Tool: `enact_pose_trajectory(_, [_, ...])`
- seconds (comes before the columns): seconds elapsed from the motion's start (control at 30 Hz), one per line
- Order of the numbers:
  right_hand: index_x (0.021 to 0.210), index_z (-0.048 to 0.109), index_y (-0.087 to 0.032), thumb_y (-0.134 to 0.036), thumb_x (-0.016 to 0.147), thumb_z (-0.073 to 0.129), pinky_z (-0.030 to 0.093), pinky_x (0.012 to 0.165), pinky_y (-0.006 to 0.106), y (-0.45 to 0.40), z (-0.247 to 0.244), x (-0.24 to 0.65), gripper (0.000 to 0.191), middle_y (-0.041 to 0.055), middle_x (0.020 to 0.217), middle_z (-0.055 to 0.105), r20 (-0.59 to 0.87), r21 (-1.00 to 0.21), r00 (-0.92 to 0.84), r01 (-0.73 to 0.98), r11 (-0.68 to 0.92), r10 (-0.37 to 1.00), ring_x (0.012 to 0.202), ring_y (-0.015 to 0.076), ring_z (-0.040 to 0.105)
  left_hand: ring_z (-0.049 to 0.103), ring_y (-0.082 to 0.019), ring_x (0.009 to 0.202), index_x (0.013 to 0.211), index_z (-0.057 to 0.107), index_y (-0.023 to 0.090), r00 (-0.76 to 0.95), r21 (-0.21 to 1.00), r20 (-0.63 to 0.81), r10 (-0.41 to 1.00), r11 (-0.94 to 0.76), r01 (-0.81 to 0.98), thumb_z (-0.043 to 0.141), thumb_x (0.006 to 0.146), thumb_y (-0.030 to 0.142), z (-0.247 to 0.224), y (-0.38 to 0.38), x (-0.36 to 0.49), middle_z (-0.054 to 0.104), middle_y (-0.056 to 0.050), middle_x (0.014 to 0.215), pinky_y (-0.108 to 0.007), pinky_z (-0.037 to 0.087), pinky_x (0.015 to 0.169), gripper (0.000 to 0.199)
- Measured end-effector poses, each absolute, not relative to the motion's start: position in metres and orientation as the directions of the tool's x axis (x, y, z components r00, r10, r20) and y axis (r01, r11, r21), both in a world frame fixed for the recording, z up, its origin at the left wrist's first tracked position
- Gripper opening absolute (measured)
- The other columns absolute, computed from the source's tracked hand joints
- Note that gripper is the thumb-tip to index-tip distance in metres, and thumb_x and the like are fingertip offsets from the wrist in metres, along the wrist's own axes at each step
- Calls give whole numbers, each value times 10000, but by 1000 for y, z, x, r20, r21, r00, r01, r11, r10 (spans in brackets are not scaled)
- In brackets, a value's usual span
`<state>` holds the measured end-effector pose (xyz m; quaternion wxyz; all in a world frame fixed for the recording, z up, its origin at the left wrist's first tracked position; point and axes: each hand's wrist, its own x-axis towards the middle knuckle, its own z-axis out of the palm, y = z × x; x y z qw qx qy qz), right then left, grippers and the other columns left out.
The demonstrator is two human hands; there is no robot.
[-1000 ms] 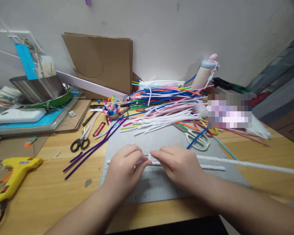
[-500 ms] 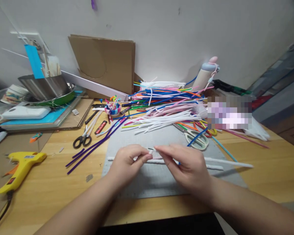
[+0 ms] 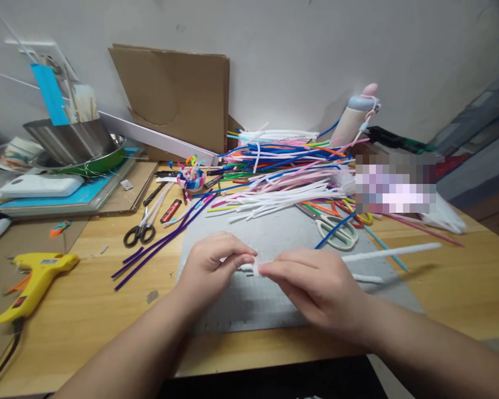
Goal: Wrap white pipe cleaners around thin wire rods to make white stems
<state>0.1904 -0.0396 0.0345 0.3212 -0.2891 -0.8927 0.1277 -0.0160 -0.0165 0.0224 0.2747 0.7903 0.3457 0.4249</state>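
Over the grey mat [image 3: 228, 310], my left hand [image 3: 216, 263] and my right hand [image 3: 320, 285] meet with their fingertips almost touching. Both are closed in a pinch on a white pipe cleaner [image 3: 393, 252], whose long end sticks out past my right hand, raised off the table. A small whitish piece shows between the fingertips, partly hidden and too blurred to make out fully. Another white pipe cleaner [image 3: 368, 279] lies on the mat under my right hand, most of it covered.
Beyond the mat lie bundled pipe cleaners [image 3: 291, 199] and green-handled scissors [image 3: 336, 231]. To the left are black scissors [image 3: 139, 235], purple pipe cleaners [image 3: 162, 244], a lighter [image 3: 171, 211] and a yellow glue gun [image 3: 39, 282]. A bottle [image 3: 349, 124] stands at the back.
The white pipe cleaner's free end has lifted off the table on the right, tilting upward. My fingertips have come closer together, and my right hand has lowered slightly.
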Motion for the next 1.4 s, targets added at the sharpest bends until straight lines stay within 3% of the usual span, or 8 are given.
enact_pose_trajectory(0.17, [996,630,-163,-127,857,539,372,573,235,-45,40,190,170,7,678,606,593,-464,-486,446,765,642,609,114,534,589,-122,650,748,653,173,476,770,415,776,-577,270,553,851,210,18,-21,-6,646,-21,680,-242,462,609,148])
enact_pose_trajectory(0.4, [1021,656,-229,-179,873,525,336,570,247,-37,31,193,204,-1,669,607,596,-295,-409,688,663,691,617,129,547,574,-145,727,856,647,151,465,548,537,704,-710,442,566,822,140,16,-33,-5,645,-56,777,-273,464,653,88])
enact_pose_trajectory(0.57, [965,678,-248,-204,878,505,292,542,262,-34,29,193,198,-11,630,604,529,-198,-496,717,668,689,590,137,541,597,-135,742,873,667,155,373,622,557,742,-670,405,580,803,92,21,-30,-10,661,-53,787,-254,475,671,128])
enact_pose_trajectory(0.73, [938,673,-229,-170,871,519,318,529,236,-35,34,191,179,-15,674,646,458,-374,-603,535,757,653,584,108,555,601,-129,658,718,680,168,254,885,378,891,-428,185,674,741,145,23,-21,-10,661,-22,682,-237,470,601,34])
enact_pose_trajectory(0.87, [949,650,-207,-161,870,530,406,575,207,-39,38,189,151,-6,718,675,472,-576,-570,378,725,672,617,99,592,593,-134,653,664,667,170,233,937,319,919,-343,72,698,713,164,20,-19,-8,644,-18,668,-244,473,599,59])
enact_pose_trajectory(1.13, [987,633,-245,-138,833,571,508,675,246,-42,41,197,198,25,861,700,604,-589,-275,479,651,748,752,153,657,585,-135,714,788,639,176,428,645,532,731,-677,355,567,817,133,13,-31,-1,641,-39,754,-268,478,646,89])
enact_pose_trajectory(1.3, [971,653,-239,-153,851,539,506,678,233,-36,40,197,186,14,869,707,503,-605,-376,491,627,779,772,142,658,532,-112,679,1050,554,197,250,651,630,735,-676,346,624,771,118,12,-34,-2,584,-38,886,-275,498,660,299])
enact_pose_trajectory(1.4, [957,663,-228,-145,856,518,480,638,204,-37,39,193,195,-3,840,707,416,-588,-492,496,639,765,734,118,652,560,-141,850,1171,519,234,256,602,673,694,-715,356,566,801,74,12,-32,-5,550,-74,1068,-299,505,747,406])
